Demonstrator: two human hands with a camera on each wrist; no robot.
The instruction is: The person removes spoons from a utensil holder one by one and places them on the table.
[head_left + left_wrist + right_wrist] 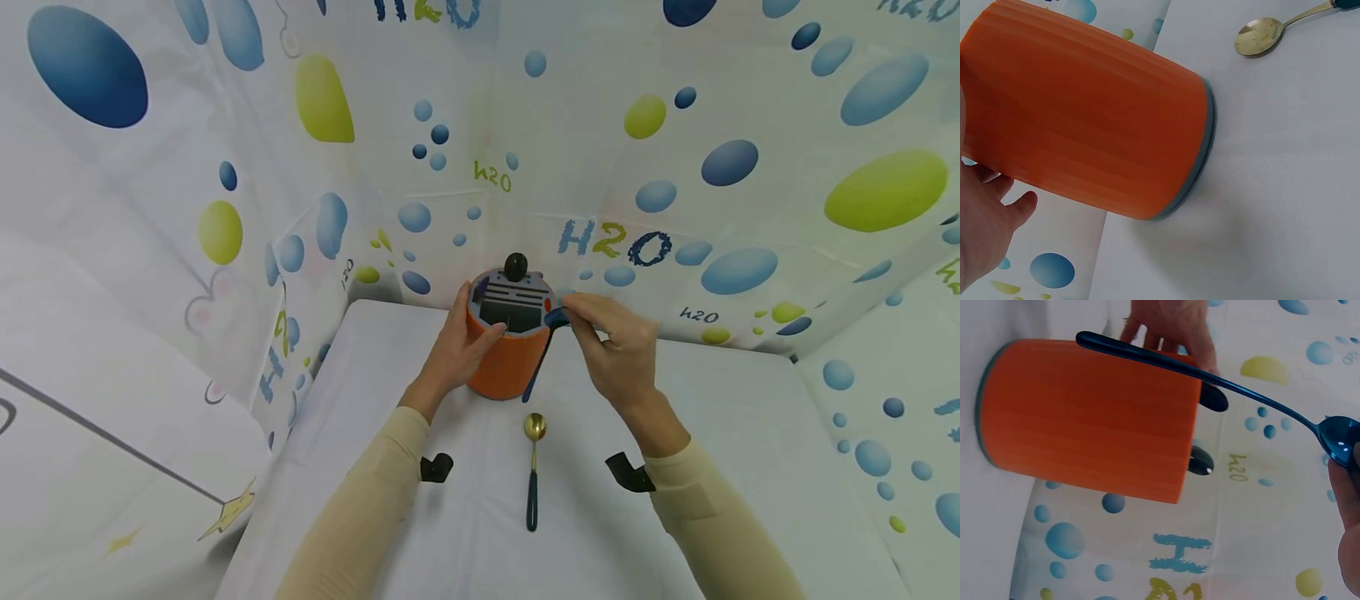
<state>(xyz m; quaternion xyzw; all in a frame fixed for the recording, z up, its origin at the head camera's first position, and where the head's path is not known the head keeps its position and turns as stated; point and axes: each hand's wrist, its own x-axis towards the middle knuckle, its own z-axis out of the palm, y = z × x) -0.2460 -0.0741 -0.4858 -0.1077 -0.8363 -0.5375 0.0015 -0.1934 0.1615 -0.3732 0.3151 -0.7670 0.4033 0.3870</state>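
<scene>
In the head view, an orange utensil holder (504, 367) with a grey slotted top (517, 292) stands upright at the back of the table. My left hand (456, 350) grips its left side, thumb over the rim. My right hand (618, 346) pinches a shiny blue spoon (1254, 397) by its bowl, beside the holder's right rim. The spoon's handle slants down along the holder, outside it. Dark spoon bowls (1200, 461) stick out of the holder's top in the right wrist view. A gold spoon with a dark green handle (532, 500) lies in front of the holder.
A white cloth (360, 383) covers the table. Close behind the holder rises a white backdrop (540, 200) printed with blue and green dots. Another pale sheet (135, 333) hangs on the left. Dark straps show beside both sleeves.
</scene>
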